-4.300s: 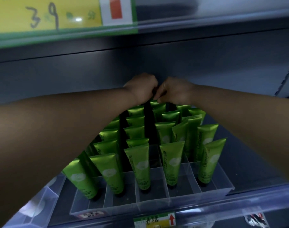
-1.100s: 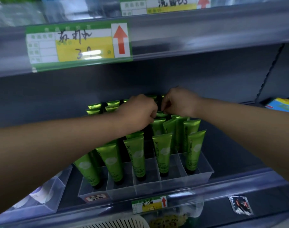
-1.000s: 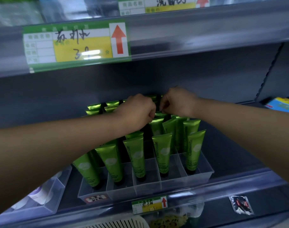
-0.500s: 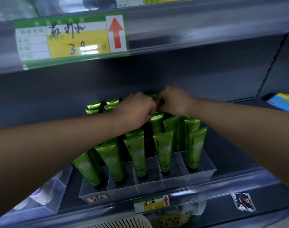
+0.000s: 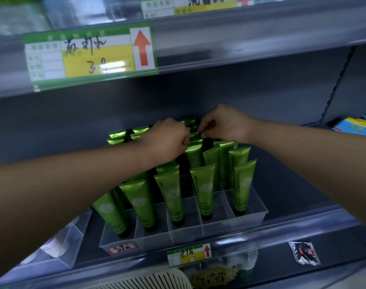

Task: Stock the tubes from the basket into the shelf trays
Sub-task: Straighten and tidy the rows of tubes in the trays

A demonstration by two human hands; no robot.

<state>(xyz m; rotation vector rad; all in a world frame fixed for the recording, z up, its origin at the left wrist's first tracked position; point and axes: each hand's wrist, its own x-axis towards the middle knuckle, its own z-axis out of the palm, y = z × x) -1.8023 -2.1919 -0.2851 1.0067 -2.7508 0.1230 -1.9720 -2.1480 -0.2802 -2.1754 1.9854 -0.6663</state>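
Left hand (image 5: pixel 169 140) curled, grip unclear; right hand (image 5: pixel 226 124) pinching rear tube (image 5: pixel 194 134) in tray (image 5: pixel 188 232)

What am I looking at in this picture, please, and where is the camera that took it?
There is no machine here: a person is stocking goods bare-handed. The single picture comes from a wide-angle camera worn on the person's head, looking forward and down, which is why the arms seem to reach in from the viewer's own position.

On the shelf stands a clear divided tray filled with green tubes, which stand caps down. The left hand and the right hand meet over the back rows with fingers curled. The right one seems to pinch at a tube top, but what sits in either grip is hidden.

Above is a handwritten price label. At the bottom edge is the rim of a white basket.
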